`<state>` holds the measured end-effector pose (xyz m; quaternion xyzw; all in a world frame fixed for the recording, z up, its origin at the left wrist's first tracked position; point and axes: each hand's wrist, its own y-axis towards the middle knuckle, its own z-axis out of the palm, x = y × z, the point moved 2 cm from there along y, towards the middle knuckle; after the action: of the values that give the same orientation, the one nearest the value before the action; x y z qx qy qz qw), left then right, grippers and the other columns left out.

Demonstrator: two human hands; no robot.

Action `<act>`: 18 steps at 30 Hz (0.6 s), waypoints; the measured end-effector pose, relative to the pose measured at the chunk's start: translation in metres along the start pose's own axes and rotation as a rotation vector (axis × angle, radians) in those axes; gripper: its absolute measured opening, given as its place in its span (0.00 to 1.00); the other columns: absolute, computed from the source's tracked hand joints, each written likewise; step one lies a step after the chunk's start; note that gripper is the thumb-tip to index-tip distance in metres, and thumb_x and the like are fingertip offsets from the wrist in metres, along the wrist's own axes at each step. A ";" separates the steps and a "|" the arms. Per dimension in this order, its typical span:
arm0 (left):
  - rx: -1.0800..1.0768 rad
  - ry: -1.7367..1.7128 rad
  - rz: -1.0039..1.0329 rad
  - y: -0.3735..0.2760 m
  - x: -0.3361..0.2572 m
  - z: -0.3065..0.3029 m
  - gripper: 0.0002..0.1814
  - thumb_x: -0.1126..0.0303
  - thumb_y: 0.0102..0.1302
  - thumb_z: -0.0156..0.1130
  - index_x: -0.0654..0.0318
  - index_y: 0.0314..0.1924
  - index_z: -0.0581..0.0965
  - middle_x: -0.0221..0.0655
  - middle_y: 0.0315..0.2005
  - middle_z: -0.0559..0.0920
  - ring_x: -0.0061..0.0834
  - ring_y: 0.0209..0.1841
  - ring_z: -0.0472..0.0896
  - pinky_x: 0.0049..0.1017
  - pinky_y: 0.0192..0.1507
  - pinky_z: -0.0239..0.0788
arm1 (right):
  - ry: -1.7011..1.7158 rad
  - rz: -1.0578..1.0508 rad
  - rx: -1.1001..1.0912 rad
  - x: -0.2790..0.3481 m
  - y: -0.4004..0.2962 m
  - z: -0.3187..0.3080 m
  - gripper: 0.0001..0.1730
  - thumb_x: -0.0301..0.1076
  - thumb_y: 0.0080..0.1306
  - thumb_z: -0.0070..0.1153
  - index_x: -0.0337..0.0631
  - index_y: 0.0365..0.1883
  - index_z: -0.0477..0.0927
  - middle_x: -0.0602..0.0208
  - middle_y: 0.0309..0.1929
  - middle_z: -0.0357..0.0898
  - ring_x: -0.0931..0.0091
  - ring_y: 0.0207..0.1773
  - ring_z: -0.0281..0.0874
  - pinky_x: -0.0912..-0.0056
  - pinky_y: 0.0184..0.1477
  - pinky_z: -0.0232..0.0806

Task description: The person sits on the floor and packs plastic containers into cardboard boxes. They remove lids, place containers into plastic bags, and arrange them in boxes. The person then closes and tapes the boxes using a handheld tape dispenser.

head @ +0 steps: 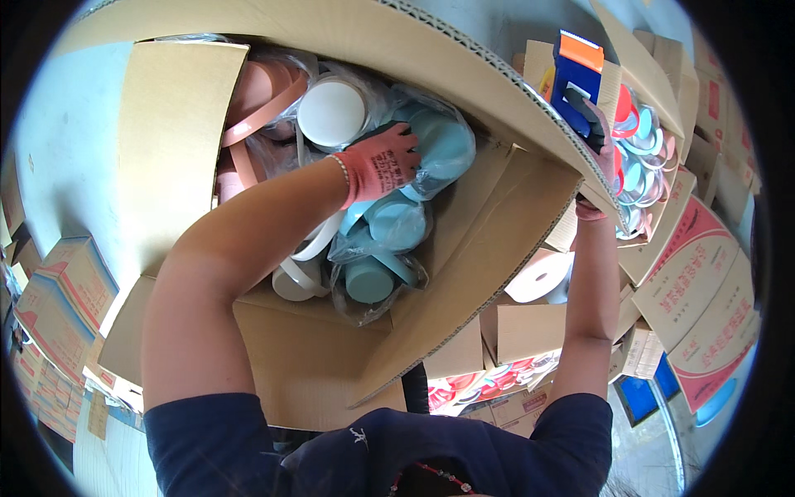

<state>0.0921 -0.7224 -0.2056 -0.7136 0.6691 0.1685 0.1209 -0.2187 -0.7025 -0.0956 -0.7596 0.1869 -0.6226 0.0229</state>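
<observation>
A large open cardboard box (478, 230) fills the middle, holding plastic-bagged jugs or bottles with loop handles. My left hand (382, 163), in a pink glove with dark palm, reaches inside and rests on a bagged light-blue bottle (442, 146), fingers spread over it; whether it grips is hard to tell. Beside it are a white round-lidded bottle (332, 112), pink ones (261, 93) and more teal ones (369, 279). At the right, beyond the raised flap, my right hand (593, 133), gloved too, is closed around a blue tape dispenser (577, 77) with an orange top and a toothed edge.
Another open box (674, 180) of red and blue-lidded items stands at the right. Printed cartons (689, 279) lie at the lower right, others (65, 304) at the left. Below the large box's flap are open boxes of red items (497, 379). A white tape roll (539, 276) is near my right forearm.
</observation>
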 end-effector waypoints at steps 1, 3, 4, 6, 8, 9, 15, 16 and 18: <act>-0.032 0.004 -0.022 -0.005 0.001 -0.001 0.03 0.64 0.49 0.60 0.52 0.24 0.77 0.27 0.29 0.76 0.33 0.46 0.74 0.39 0.58 0.62 | -0.116 -0.048 0.023 0.008 -0.003 0.001 0.30 0.14 0.58 0.57 0.43 0.60 0.73 0.66 0.55 0.74 0.76 0.53 0.73 0.74 0.56 0.68; -0.099 0.012 -0.064 -0.010 0.002 -0.004 0.03 0.65 0.49 0.60 0.52 0.24 0.77 0.27 0.28 0.75 0.33 0.45 0.74 0.39 0.57 0.63 | -0.201 -0.088 0.010 0.024 -0.009 0.006 0.30 0.14 0.58 0.57 0.43 0.60 0.73 0.66 0.54 0.74 0.77 0.52 0.73 0.75 0.54 0.69; -0.005 -0.043 -0.149 -0.011 -0.003 -0.011 0.04 0.67 0.49 0.61 0.53 0.28 0.79 0.29 0.34 0.78 0.35 0.47 0.75 0.40 0.57 0.64 | -0.167 -0.077 -0.027 0.026 -0.013 0.012 0.30 0.14 0.58 0.58 0.43 0.59 0.73 0.66 0.53 0.74 0.77 0.51 0.73 0.76 0.53 0.69; -0.317 -0.220 -0.393 -0.017 -0.028 -0.038 0.11 0.68 0.50 0.63 0.53 0.36 0.81 0.33 0.43 0.80 0.39 0.51 0.74 0.40 0.58 0.64 | -0.126 -0.072 -0.051 0.024 -0.017 0.011 0.30 0.13 0.58 0.57 0.44 0.59 0.73 0.66 0.52 0.74 0.79 0.49 0.73 0.78 0.50 0.69; -0.721 -0.394 -0.466 -0.018 -0.082 -0.096 0.19 0.68 0.54 0.63 0.52 0.48 0.80 0.37 0.46 0.79 0.42 0.53 0.74 0.44 0.56 0.65 | -0.113 0.041 -0.118 0.026 -0.019 0.010 0.30 0.13 0.58 0.57 0.44 0.59 0.73 0.67 0.52 0.74 0.80 0.48 0.74 0.80 0.48 0.69; -0.404 -0.720 -0.309 -0.008 -0.112 -0.115 0.23 0.65 0.48 0.67 0.58 0.47 0.79 0.42 0.43 0.77 0.43 0.47 0.77 0.45 0.50 0.70 | -0.097 0.088 -0.142 0.026 -0.016 0.013 0.30 0.12 0.58 0.57 0.44 0.59 0.73 0.67 0.52 0.75 0.80 0.47 0.74 0.81 0.46 0.69; 0.222 -0.088 -0.076 -0.006 -0.176 -0.049 0.24 0.67 0.70 0.44 0.55 0.66 0.65 0.36 0.65 0.67 0.33 0.69 0.64 0.34 0.73 0.50 | -0.142 0.047 -0.003 0.032 -0.013 0.011 0.28 0.13 0.59 0.56 0.44 0.58 0.74 0.69 0.54 0.74 0.79 0.48 0.74 0.79 0.47 0.71; 0.315 -0.066 -0.198 -0.032 -0.142 -0.044 0.25 0.68 0.70 0.44 0.55 0.68 0.63 0.36 0.67 0.65 0.33 0.70 0.62 0.35 0.74 0.48 | -0.122 0.077 0.019 0.031 -0.015 0.012 0.28 0.13 0.60 0.56 0.44 0.58 0.74 0.69 0.55 0.73 0.79 0.50 0.74 0.79 0.47 0.71; 0.473 -0.082 -0.330 -0.056 -0.097 -0.036 0.26 0.66 0.71 0.43 0.55 0.69 0.62 0.35 0.69 0.64 0.35 0.71 0.61 0.34 0.74 0.46 | -0.142 0.057 0.093 0.037 -0.020 0.018 0.27 0.14 0.59 0.57 0.43 0.57 0.74 0.66 0.55 0.73 0.75 0.54 0.73 0.74 0.53 0.71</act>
<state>0.1457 -0.6444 -0.1363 -0.7575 0.5593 0.0146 0.3365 -0.1903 -0.6992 -0.0601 -0.7943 0.1773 -0.5742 0.0890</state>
